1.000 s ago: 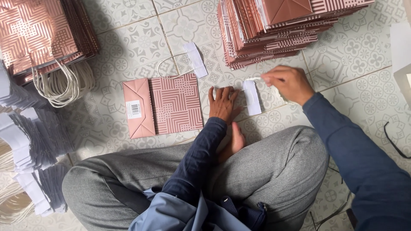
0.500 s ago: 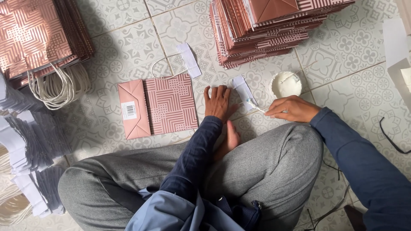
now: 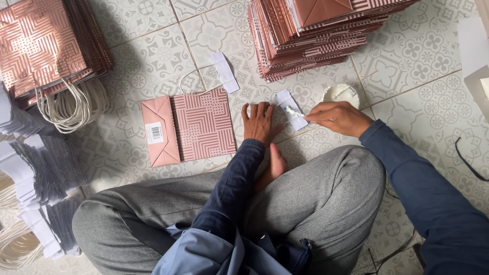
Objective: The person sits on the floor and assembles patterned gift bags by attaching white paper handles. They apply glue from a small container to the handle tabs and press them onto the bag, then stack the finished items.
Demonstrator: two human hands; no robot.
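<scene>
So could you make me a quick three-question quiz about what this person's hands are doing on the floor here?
1. True or false: the left hand rests flat on the tiled floor.
2. What does the right hand touch: A) white paper strip, B) rope handles, C) flat pink bag?
3. What round white thing sits just above the right hand?

Key: 1 true; 2 A; 3 a small white tub.

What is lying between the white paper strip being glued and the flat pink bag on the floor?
Only the left hand, pressed flat on the tiles beside the white strip. Past it, bare floor runs to the pink bag. The right hand touches the strip.
</scene>
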